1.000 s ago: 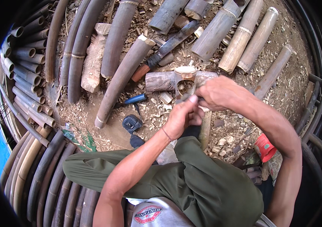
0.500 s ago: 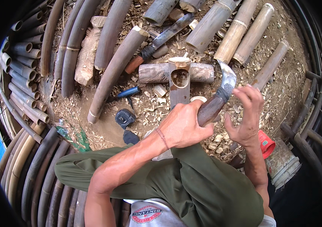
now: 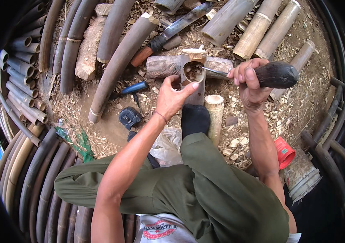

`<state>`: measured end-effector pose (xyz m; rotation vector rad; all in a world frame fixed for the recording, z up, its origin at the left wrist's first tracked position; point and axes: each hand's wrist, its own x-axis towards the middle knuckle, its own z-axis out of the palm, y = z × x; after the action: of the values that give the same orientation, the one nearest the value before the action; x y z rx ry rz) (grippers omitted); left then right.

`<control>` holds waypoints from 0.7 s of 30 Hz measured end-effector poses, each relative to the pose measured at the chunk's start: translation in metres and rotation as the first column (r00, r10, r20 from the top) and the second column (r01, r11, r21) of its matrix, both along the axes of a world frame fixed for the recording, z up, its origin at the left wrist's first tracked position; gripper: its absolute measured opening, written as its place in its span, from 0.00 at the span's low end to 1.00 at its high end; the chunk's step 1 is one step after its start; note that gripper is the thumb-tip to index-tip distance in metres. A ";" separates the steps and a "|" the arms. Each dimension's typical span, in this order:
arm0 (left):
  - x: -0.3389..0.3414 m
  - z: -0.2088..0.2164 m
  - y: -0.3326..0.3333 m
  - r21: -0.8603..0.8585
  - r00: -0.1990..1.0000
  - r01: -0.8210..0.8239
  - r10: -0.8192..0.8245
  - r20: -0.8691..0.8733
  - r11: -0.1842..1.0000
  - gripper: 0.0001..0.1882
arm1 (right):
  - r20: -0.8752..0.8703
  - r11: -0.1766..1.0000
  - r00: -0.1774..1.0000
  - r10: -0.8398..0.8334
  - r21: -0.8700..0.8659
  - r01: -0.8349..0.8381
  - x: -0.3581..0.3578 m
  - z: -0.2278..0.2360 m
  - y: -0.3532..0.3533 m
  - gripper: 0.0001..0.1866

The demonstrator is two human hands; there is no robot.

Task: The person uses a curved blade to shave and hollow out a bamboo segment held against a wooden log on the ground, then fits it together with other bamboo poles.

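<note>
A short bamboo tube (image 3: 197, 96) with a scooped-out opening in its side leans over a rough log (image 3: 162, 67). My left hand (image 3: 174, 97) is at the tube, thumb across its front just below the opening and fingers curled at its left side. In my right hand (image 3: 249, 83) is a curved knife (image 3: 278, 75), gripped near where the blade meets the thick dark handle. Its thin blade points left, with the tip at the opening's right edge. My black-socked foot (image 3: 195, 119) presses against the tube's lower end.
A pale bamboo piece (image 3: 214, 115) stands right of my foot. Left lie a tape measure (image 3: 130, 116), a blue-handled tool (image 3: 134, 88) and a large red-handled knife (image 3: 142, 56). Bamboo lengths (image 3: 120, 73) and wood chips surround me. A red container (image 3: 284, 153) and a dirty bucket (image 3: 302, 174) sit right.
The curved knife has passed from my left hand to my right, its blade swinging round to the tube's opening. My left hand has moved forward onto the tube.
</note>
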<state>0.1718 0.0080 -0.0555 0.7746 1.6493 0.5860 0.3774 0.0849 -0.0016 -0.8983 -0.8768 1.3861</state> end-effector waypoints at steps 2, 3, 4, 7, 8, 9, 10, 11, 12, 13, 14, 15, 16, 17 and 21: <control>0.015 -0.001 -0.001 -0.072 0.998 0.050 -0.052 -0.026 0.996 0.53 | 0.102 1.000 0.994 0.022 0.001 -0.023 -0.006 -0.002 0.000 0.11; 0.020 0.002 -0.001 -0.103 0.999 0.042 -0.041 0.009 0.994 0.53 | 0.177 0.999 0.983 0.047 0.017 -0.051 -0.008 -0.001 0.001 0.11; 0.023 -0.002 -0.001 -0.100 0.999 0.037 -0.036 0.008 0.994 0.53 | 0.251 0.996 0.965 0.070 0.030 -0.080 -0.008 -0.001 0.002 0.11; 0.027 -0.011 -0.001 -0.071 0.999 0.015 -0.013 0.034 0.997 0.50 | 0.402 0.976 0.911 0.095 0.142 -0.165 -0.005 -0.009 0.004 0.12; 0.029 -0.013 0.000 -0.055 0.998 0.005 -0.002 0.062 0.998 0.49 | 0.281 0.988 0.958 0.051 0.128 -0.090 -0.005 -0.016 0.004 0.14; 0.031 -0.015 0.000 -0.039 0.996 -0.005 0.009 0.091 0.999 0.48 | 0.286 0.985 0.957 0.045 0.146 -0.090 -0.004 -0.019 0.003 0.14; 0.031 -0.017 0.001 -0.032 0.995 -0.007 0.010 0.099 0.999 0.47 | 0.291 0.982 0.956 0.040 0.165 -0.091 -0.004 -0.021 0.001 0.13; 0.031 -0.020 0.000 -0.026 0.994 -0.009 0.012 0.108 1.000 0.46 | 0.297 0.979 0.954 0.036 0.182 -0.094 -0.005 -0.021 0.001 0.13; 0.030 -0.022 0.000 -0.020 0.993 -0.012 0.014 0.117 1.000 0.45 | 0.282 0.984 0.958 0.042 0.154 -0.088 -0.004 -0.020 0.000 0.12; 0.031 -0.024 -0.001 -0.012 0.992 -0.012 0.014 0.127 1.000 0.46 | 0.267 0.989 0.963 0.047 0.125 -0.083 -0.004 -0.017 0.001 0.12; 0.030 -0.027 -0.002 -0.005 0.991 -0.015 0.015 0.131 1.000 0.46 | 0.247 0.992 0.968 0.052 0.096 -0.078 -0.005 -0.015 0.001 0.11; 0.029 -0.029 -0.003 0.002 0.991 -0.017 0.016 0.135 1.000 0.46 | 0.227 0.995 0.972 0.057 0.067 -0.074 -0.005 -0.013 0.001 0.11; 0.028 -0.031 -0.004 -0.003 0.989 -0.023 0.024 0.147 1.000 0.46 | 0.213 0.998 0.976 0.041 0.028 -0.048 -0.006 -0.012 0.000 0.09; 0.029 -0.032 -0.004 -0.007 0.986 -0.026 0.027 0.166 1.000 0.46 | 0.178 1.000 0.984 0.014 0.007 -0.015 -0.005 -0.012 0.000 0.09; 0.029 -0.034 -0.004 -0.004 0.978 -0.030 0.030 0.205 1.000 0.47 | 0.069 0.991 0.994 -0.089 -0.093 0.095 -0.003 -0.014 0.001 0.08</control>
<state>0.2006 0.0036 -0.0899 0.6663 1.4736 0.6636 0.3745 0.0862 -0.0151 -1.0493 -0.8126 1.3340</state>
